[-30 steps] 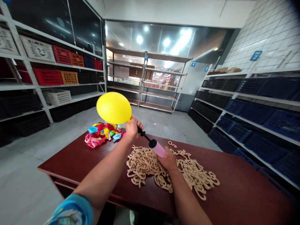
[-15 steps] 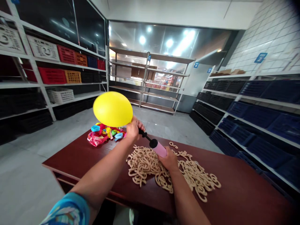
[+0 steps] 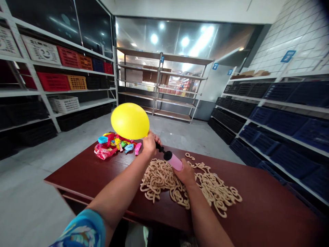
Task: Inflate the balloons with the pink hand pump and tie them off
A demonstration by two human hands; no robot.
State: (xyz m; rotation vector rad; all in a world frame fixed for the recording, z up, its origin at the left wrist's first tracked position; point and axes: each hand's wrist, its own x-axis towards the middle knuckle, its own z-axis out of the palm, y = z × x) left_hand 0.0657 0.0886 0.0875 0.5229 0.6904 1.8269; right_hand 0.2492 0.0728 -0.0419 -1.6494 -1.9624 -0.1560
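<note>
The left hand (image 3: 149, 144) grips a yellow balloon (image 3: 130, 121), the right hand (image 3: 186, 172) a pump (image 3: 175, 162); one sign (image 3: 288, 56) seemingly reads "2".

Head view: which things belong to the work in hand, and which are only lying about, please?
In the work:
yellow balloon, its neck held in the left hand
pink pump, gripped by the right hand
uninflated balloons, likely a supply

Apparently just lying about:
beige curled pieces on the table
crates on the shelves

Storeroom, shelving racks (image 3: 185, 59), plastic crates (image 3: 53, 82)
</note>
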